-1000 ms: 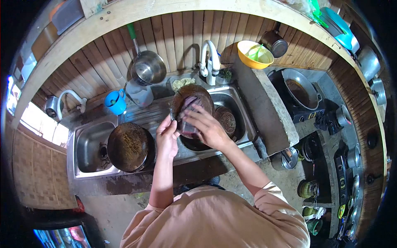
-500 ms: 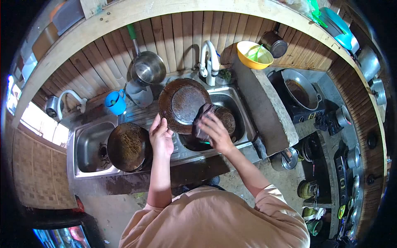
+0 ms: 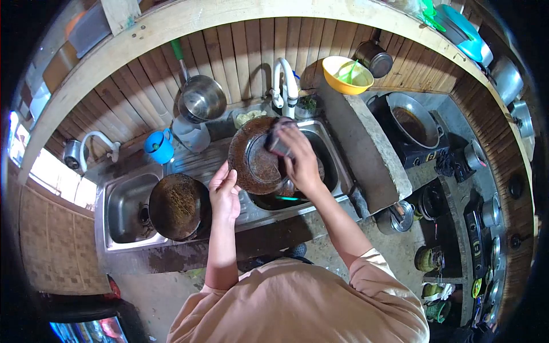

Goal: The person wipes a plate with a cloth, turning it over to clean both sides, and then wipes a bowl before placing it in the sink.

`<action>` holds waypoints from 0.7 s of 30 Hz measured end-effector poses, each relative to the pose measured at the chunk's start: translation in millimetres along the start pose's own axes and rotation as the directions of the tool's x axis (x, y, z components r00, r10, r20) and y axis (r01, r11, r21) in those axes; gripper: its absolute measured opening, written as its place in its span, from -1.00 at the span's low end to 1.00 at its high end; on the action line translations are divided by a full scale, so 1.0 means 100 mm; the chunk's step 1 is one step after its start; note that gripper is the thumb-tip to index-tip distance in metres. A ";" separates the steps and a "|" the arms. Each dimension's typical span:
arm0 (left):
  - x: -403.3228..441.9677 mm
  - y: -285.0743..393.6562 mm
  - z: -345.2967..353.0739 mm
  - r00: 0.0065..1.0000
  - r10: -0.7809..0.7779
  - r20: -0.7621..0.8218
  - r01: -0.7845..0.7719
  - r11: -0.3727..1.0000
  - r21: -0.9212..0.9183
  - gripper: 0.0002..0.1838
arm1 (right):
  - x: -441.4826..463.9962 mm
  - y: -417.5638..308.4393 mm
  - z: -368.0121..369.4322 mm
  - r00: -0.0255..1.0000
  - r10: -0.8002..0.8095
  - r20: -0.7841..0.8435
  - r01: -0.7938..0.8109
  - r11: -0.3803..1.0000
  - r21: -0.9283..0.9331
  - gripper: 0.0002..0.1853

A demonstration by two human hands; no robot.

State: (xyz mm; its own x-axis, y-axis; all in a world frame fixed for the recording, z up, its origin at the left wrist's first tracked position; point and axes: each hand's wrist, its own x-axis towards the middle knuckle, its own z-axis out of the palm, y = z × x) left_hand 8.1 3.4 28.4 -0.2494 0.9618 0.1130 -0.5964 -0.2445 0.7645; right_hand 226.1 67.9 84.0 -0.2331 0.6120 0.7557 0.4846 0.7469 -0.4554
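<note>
My left hand (image 3: 226, 191) grips the lower left rim of a round, brown-stained plate or lid (image 3: 246, 166), tilted up over the sink's edge. A dark cloth or scrubbing pad (image 3: 275, 140) is in my right hand (image 3: 300, 157), pressed against the upper right of the round piece. Its fingers partly cover the pad, so its exact kind is unclear. Below my right hand lies the right sink basin (image 3: 331, 163), mostly hidden by the hand and the round piece. A blackened pan (image 3: 180, 208) with brown residue rests over the left basin's edge, left of my left hand.
A white faucet (image 3: 286, 86) rises behind the right basin. Left along the counter are a blue mug (image 3: 160, 147) and a hanging steel saucepan (image 3: 202, 98). A yellow bowl (image 3: 347, 77) sits on the concrete divider (image 3: 377, 154), with a wok (image 3: 412, 123) on a stove beyond.
The round piece has shifted slightly right and tilted more steeply. My right hand has moved the dark pad up across its face, while my left hand keeps its hold.
</note>
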 end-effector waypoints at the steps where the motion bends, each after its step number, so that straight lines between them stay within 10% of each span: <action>1: 0.00 0.02 0.01 1.000 -0.007 -0.020 0.008 1.000 0.015 -0.52 | -0.03 0.04 0.02 1.000 -0.012 0.004 0.012 1.000 -0.003 -0.23; 8: 0.00 -0.04 -0.03 0.996 0.039 -0.075 -0.037 0.999 0.026 -0.51 | -0.47 -0.16 0.12 0.867 -0.379 0.325 0.382 0.922 0.057 -0.16; 14: -0.05 0.06 0.05 1.000 0.021 -0.018 -0.020 0.997 0.073 -0.53 | -0.22 0.05 0.02 1.000 -0.020 0.012 0.020 1.000 0.008 -0.26; 21: 0.03 -0.27 -0.28 0.957 0.001 0.289 -0.019 0.998 0.060 -0.64 | 0.08 -0.48 0.07 0.884 -0.353 0.305 0.367 0.930 0.015 -0.33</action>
State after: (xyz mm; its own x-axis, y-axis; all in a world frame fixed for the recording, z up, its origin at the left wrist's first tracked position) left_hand 1.6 9.2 -9.8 -0.0185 0.9561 0.2923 -0.5448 -0.2548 0.7989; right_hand 195.3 38.8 108.1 -0.6342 0.3566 0.6860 0.3530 0.9230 -0.1534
